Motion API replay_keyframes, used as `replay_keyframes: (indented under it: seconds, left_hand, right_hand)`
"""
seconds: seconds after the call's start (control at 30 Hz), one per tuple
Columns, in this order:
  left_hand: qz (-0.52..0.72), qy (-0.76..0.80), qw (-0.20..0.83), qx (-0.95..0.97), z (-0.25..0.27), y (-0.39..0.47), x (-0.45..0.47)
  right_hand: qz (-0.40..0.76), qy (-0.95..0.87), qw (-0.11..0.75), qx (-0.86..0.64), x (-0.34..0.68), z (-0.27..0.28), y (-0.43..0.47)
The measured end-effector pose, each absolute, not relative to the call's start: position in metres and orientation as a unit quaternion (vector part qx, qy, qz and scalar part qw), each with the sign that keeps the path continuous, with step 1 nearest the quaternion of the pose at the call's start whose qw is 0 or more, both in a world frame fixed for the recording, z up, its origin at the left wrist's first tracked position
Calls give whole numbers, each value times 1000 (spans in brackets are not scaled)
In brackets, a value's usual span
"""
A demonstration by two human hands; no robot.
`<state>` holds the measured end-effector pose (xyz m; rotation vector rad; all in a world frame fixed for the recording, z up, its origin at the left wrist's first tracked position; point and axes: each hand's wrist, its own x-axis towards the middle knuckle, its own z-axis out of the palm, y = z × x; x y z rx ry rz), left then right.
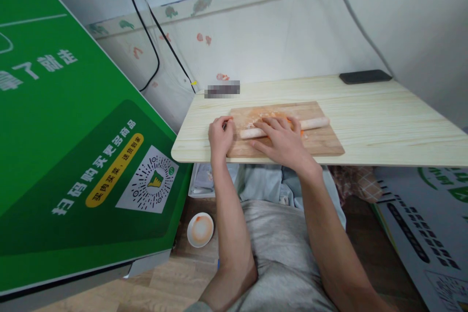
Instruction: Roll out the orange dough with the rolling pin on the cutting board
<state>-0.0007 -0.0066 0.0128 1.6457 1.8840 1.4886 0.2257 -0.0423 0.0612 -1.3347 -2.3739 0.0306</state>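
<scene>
My right hand (280,137) lies across a pale wooden rolling pin (316,124), palm down, its fingers spread over the wood. The floury pin rests slantwise on a wooden cutting board (325,146). Orange dough (288,118) shows partly around the fingers; most of it is hidden under the hand and pin. Loose white flour and an orange stain mark the board behind the pin. At the board's left edge my left hand (221,136) is closed, with thumb and fingers curled together. What it grips, if anything, is hidden.
The light wooden table (383,126) meets the wall, with a black phone (365,76) at the back right. A green panel (91,156) stands close on the left. Below the table are a white bowl (201,230) and an open white drawer or box (201,191). Black cables (157,24) hang behind.
</scene>
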Motion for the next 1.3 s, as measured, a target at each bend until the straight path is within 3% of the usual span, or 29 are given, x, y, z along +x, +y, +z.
replay_keyframes:
  seconds: [1.3]
  left_hand:
    - [503,650,117,557,18,-10,3]
  right_hand:
    - [3,-848,216,-484,221,57,-38]
